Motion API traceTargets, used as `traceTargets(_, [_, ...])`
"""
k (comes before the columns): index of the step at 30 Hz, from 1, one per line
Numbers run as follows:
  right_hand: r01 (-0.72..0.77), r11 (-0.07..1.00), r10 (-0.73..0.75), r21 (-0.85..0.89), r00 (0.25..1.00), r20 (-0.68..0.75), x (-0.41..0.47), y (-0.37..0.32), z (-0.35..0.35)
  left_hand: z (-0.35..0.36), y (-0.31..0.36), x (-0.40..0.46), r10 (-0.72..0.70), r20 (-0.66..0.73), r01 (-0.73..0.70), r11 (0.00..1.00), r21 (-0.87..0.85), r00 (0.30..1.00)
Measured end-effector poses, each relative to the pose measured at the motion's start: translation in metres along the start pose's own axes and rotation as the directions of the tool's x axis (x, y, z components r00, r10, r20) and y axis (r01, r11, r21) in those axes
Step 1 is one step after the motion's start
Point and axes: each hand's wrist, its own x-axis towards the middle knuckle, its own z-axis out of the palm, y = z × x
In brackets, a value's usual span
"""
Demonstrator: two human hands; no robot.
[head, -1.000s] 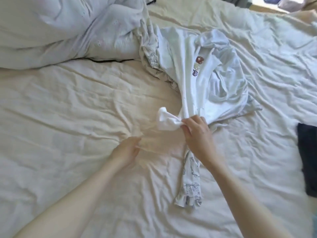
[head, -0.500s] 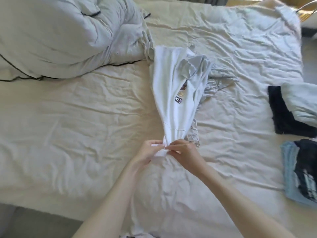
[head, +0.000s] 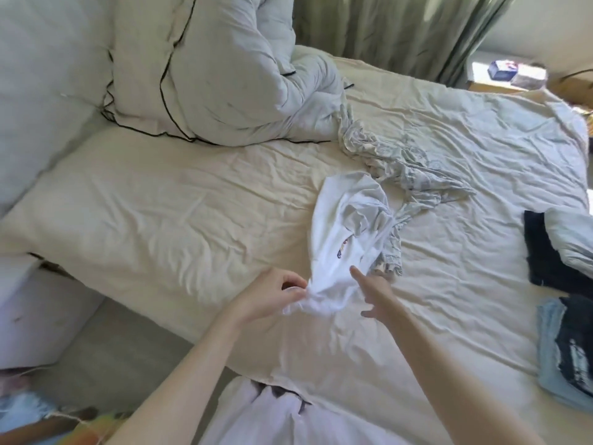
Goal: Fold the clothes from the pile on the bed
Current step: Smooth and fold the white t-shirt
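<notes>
Head view: bunched white shirt (head: 343, 239); crumpled sheet (head: 192, 226)

Shirt (head: 340, 239) lies mid-bed (head: 160, 220), its near end gathered at the left hand (head: 272, 297), right hand (head: 375, 290) just beside it on the right. Behind and right of the shirt, a crumpled garment (head: 410, 168) trails across the sheet. Duvet (head: 218, 75) is heaped at the far left. Folded clothes (head: 564, 345) sit at the bed's right edge, curtain (head: 385, 27) behind
</notes>
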Motion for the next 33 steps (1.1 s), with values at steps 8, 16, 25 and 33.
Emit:
traceTargets(8, [-0.304,0.783,0.242,0.543,0.953,0.185,0.018,0.02,0.039,-0.004,-0.007,-0.052,0.033,0.058,-0.028,0.995,-0.094,0.998])
traceTargets(16, [0.538,0.815,-0.58,-0.217,0.764,-0.283,-0.007,-0.033,0.012,-0.019,-0.034,-0.033,-0.158,0.109,0.109,0.925,0.363,0.981])
traceTargets(25, [0.877,0.445,-0.852,-0.182,0.477,0.214,-0.115,-0.094,-0.007,-0.056,0.06,0.015,0.4,-0.159,-0.354,0.899,0.257,0.902])
traceTargets(33, [0.862,0.505,-0.81,-0.038,0.489,0.324,-0.151,-0.13,-0.019,-0.058,0.09,0.011,0.42,-0.28,-0.436,0.9,0.006,0.863])
